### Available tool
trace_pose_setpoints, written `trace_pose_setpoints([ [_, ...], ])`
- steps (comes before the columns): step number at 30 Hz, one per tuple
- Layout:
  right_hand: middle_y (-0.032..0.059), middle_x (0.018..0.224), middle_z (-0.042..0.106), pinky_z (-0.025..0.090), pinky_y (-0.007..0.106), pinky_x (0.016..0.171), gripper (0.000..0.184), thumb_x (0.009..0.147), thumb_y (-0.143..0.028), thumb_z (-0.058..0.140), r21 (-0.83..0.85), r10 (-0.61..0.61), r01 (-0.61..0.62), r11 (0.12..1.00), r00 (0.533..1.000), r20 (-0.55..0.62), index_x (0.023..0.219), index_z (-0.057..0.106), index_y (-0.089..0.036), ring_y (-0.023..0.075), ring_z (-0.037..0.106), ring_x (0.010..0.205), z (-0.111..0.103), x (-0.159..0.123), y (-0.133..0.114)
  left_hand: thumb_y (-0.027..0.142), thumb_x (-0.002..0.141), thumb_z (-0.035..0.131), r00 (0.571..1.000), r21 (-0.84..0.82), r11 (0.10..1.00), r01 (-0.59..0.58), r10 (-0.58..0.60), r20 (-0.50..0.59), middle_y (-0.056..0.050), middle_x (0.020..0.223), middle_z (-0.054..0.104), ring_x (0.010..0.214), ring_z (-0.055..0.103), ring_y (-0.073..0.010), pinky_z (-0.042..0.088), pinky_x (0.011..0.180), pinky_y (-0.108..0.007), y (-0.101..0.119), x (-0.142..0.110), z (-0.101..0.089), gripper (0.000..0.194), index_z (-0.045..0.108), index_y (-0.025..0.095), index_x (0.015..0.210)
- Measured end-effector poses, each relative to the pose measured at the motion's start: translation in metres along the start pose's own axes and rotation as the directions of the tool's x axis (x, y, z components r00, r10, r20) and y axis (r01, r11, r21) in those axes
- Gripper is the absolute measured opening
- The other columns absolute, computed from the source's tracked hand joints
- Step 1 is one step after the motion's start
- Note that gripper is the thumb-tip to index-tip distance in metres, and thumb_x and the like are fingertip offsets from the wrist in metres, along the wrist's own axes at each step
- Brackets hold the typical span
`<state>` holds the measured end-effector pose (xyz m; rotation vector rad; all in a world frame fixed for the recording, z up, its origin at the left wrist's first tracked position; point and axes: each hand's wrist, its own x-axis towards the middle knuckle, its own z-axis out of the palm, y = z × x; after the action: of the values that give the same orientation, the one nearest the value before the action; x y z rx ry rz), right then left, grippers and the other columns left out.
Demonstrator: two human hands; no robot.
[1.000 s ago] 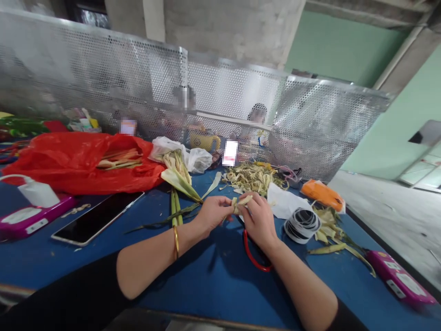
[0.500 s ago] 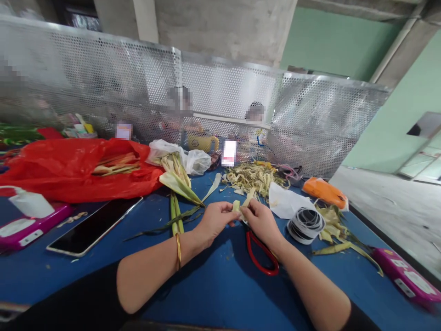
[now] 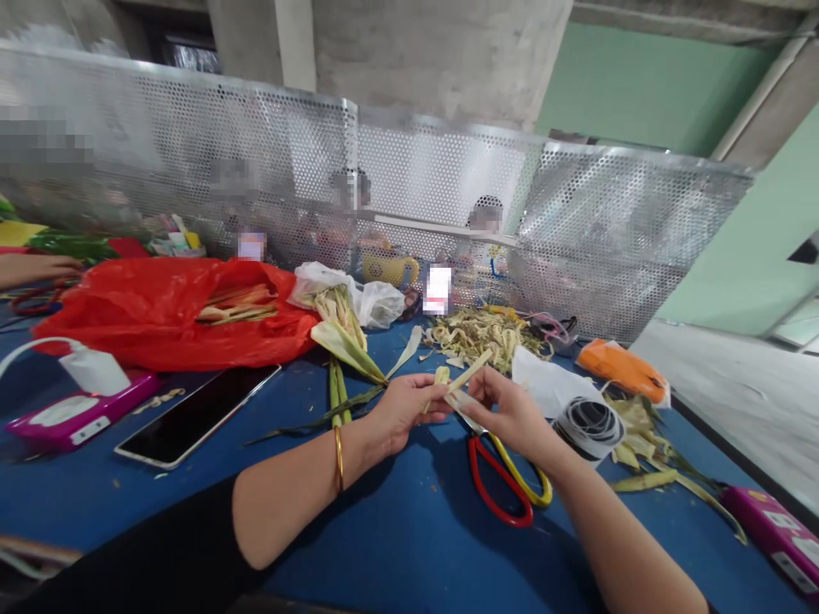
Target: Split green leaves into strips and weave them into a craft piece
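Note:
Both my hands meet over the blue table (image 3: 409, 537), working a pale yellow-green leaf strip (image 3: 461, 379). My left hand (image 3: 405, 409), with a gold bangle on its wrist, pinches the folded lower end of the strip. My right hand (image 3: 508, 411) pinches the strip's other part, and one end sticks up to the left of its fingers. Scissors with a red and a yellow handle (image 3: 505, 482) lie on the table just below my right hand.
A red plastic bag (image 3: 147, 311) with leaves, green stalks (image 3: 337, 388), a phone (image 3: 192, 418), pink devices (image 3: 77, 418) (image 3: 777, 533), a roll of bands (image 3: 589, 422), an orange object (image 3: 624, 368) and leaf scraps (image 3: 477, 328) lie around. A perforated metal screen (image 3: 415, 188) closes the back. Another person's hand (image 3: 35, 269) rests far left.
My hands have drawn slightly apart and the strip's end now sticks up between them. The scissors' yellow handle has come into sight below my right hand. The view shifted a little.

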<state>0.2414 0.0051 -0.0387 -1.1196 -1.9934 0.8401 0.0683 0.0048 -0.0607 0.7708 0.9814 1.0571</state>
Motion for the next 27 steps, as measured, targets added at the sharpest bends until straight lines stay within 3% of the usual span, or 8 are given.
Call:
trace_pose_setpoints([
  [3, -0.0049, 0.059, 0.052, 0.035, 0.022, 0.053, 0.013, 0.075, -0.031, 0.066, 0.012, -0.007, 0.007, 1.000, 1.000, -0.014, 0.076, 0.061, -0.019, 0.0099, 0.043, 0.054, 0.003, 0.000, -0.002, 0.020, 0.069, 0.076, 0.999, -0.014, 1.000, -0.021, 0.021, -0.033, -0.005, 0.069, 0.069, 0.055, 0.062, -0.0096, 0.050, 0.054, -0.019, -0.002, 0.003, -0.001, 0.015, 0.066, 0.013, 0.077],
  [6, -0.0001, 0.066, 0.063, 0.043, 0.025, 0.059, 0.020, 0.076, -0.036, 0.064, 0.224, 0.099, -0.111, 0.968, 0.993, 0.065, 0.081, 0.070, -0.018, 0.0126, 0.053, 0.059, 0.002, -0.002, -0.006, 0.022, 0.068, 0.076, 0.998, -0.006, 0.999, -0.051, 0.051, -0.045, -0.005, 0.067, 0.069, 0.052, 0.060, -0.0092, 0.049, 0.053, -0.020, -0.004, 0.006, -0.003, 0.019, 0.068, 0.012, 0.081],
  [9, 0.0047, 0.082, 0.070, 0.048, 0.030, 0.073, 0.023, 0.076, -0.035, 0.063, 0.466, 0.180, -0.217, 0.858, 0.976, 0.122, 0.087, 0.073, -0.017, 0.0162, 0.062, 0.073, -0.001, -0.002, -0.010, 0.024, 0.070, 0.073, 0.997, 0.046, 0.996, -0.078, 0.079, -0.018, -0.006, 0.070, 0.070, 0.053, 0.060, -0.0096, 0.048, 0.054, -0.020, -0.006, 0.006, -0.004, 0.021, 0.071, 0.011, 0.086],
  [11, 0.0044, 0.086, 0.071, 0.048, 0.030, 0.077, 0.025, 0.074, -0.033, 0.065, 0.505, 0.187, -0.224, 0.833, 0.974, 0.125, 0.093, 0.072, -0.018, 0.0164, 0.063, 0.076, -0.001, -0.002, -0.011, 0.025, 0.071, 0.072, 0.995, 0.089, 0.991, -0.099, 0.100, -0.003, -0.006, 0.070, 0.070, 0.054, 0.060, -0.0095, 0.047, 0.053, -0.020, -0.006, 0.005, -0.004, 0.021, 0.072, 0.011, 0.087],
  [14, 0.0008, 0.068, 0.064, 0.045, 0.029, 0.069, 0.017, 0.074, -0.035, 0.066, 0.323, 0.113, -0.091, 0.942, 0.992, -0.050, 0.072, 0.069, -0.019, 0.0144, 0.056, 0.065, 0.001, 0.000, -0.008, 0.027, 0.070, 0.074, 0.991, 0.153, 0.979, -0.133, 0.133, 0.007, -0.002, 0.065, 0.067, 0.051, 0.057, -0.0081, 0.042, 0.049, -0.018, -0.007, 0.002, -0.002, 0.019, 0.073, 0.013, 0.084],
  [18, 0.0005, 0.063, 0.052, 0.041, 0.027, 0.062, 0.032, 0.083, -0.037, 0.057, 0.026, -0.109, 0.120, 0.992, 0.959, -0.262, 0.056, 0.055, -0.020, 0.0148, 0.049, 0.066, 0.007, 0.001, 0.000, 0.029, 0.071, 0.074, 0.991, 0.207, 0.969, -0.137, 0.134, 0.028, -0.001, 0.062, 0.066, 0.049, 0.057, -0.0090, 0.039, 0.044, -0.018, -0.009, 0.000, 0.001, 0.019, 0.073, 0.014, 0.082],
  [24, -0.0023, 0.063, 0.042, 0.034, 0.025, 0.057, 0.036, 0.089, -0.032, 0.053, -0.236, -0.177, 0.093, 0.967, 0.912, -0.369, 0.057, 0.040, -0.021, 0.0124, 0.043, 0.060, 0.015, -0.004, 0.001, 0.027, 0.071, 0.074, 0.997, 0.150, 0.986, -0.070, 0.074, -0.020, -0.002, 0.062, 0.065, 0.048, 0.057, -0.0086, 0.040, 0.043, -0.018, -0.011, 0.001, 0.003, 0.017, 0.071, 0.013, 0.078],
  [27, -0.0006, 0.068, 0.046, 0.036, 0.025, 0.060, 0.035, 0.090, -0.031, 0.050, -0.329, -0.226, 0.108, 0.938, 0.911, -0.344, 0.058, 0.041, -0.021, 0.0127, 0.046, 0.063, 0.017, -0.005, 0.002, 0.026, 0.072, 0.073, 0.996, 0.149, 0.986, -0.072, 0.080, -0.049, -0.001, 0.058, 0.064, 0.048, 0.057, -0.0087, 0.040, 0.043, -0.018, -0.011, 0.001, 0.003, 0.015, 0.070, 0.011, 0.076],
])
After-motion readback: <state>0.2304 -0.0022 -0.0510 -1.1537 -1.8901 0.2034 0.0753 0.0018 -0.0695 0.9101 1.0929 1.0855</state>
